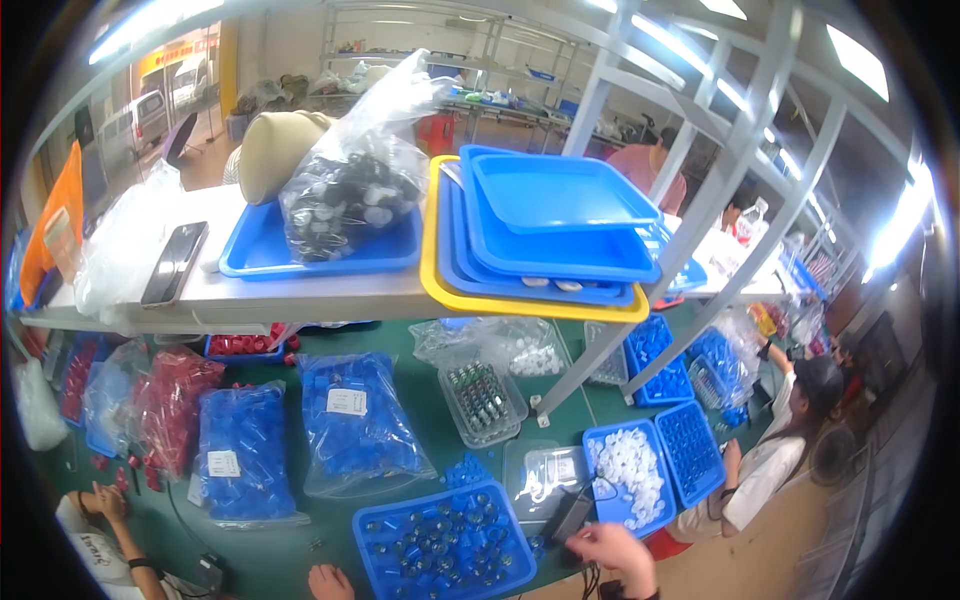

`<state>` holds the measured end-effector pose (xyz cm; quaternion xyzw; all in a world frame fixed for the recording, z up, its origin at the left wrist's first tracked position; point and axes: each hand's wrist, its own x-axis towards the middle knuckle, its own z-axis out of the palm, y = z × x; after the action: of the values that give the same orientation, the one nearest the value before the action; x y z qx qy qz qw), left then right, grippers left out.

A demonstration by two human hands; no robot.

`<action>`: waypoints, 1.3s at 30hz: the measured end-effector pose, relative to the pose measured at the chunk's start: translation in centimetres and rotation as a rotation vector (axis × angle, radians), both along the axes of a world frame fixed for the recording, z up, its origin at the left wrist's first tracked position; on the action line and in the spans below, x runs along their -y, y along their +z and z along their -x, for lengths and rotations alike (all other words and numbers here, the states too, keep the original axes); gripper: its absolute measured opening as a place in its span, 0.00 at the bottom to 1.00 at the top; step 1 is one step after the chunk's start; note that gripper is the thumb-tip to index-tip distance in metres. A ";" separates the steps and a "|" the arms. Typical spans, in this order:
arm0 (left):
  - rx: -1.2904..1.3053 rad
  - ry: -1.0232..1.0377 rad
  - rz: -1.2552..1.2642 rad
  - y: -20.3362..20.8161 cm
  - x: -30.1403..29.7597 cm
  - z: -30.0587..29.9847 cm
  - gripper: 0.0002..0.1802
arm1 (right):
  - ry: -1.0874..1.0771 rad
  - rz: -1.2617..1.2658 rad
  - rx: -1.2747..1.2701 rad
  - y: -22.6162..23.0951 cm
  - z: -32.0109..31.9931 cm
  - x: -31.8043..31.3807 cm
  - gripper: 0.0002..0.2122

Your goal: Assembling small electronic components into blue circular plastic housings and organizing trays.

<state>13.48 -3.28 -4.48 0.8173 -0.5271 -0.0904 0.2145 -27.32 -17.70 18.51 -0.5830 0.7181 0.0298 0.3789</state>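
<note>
My right hand (612, 552) reaches in from the lower edge, its fingertips at the lower edge of a small black device (567, 514) with a cable, lying on the green bench. I cannot tell whether the fingers grip it. Only part of my left hand (331, 582) shows at the bottom edge, next to the front left corner of a blue tray (372, 560) filled with several small round dark parts. A clear lidded tray (545, 472) lies just behind the black device. A blue tray of white caps (628, 470) stands to its right.
Bags of blue parts (352, 420) and red parts (175, 400) lie on the green bench. A shelf above carries stacked blue and yellow trays (540, 230), a bag of dark parts (345, 200) and a phone (175, 262). One person (785, 440) works at right, another person's hand (105, 500) at lower left.
</note>
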 end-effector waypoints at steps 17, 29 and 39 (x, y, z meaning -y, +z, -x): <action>0.102 0.053 0.029 0.1 -0.4 -0.8 0.06 | 0.530 1.394 -0.396 18.0 -19.0 24.3 0.09; 0.164 0.036 0.034 0.1 -0.2 -0.6 0.07 | 0.444 1.469 -0.261 23.8 -17.8 25.4 0.09; 0.214 0.010 -0.022 0.5 0.3 -0.1 0.08 | 0.501 1.382 -0.203 24.9 -16.3 25.3 0.11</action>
<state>13.59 -3.56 -3.94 0.8272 -0.5419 -0.0074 0.1487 -11.02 -42.96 43.45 -0.8293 0.4501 -0.2896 -0.1609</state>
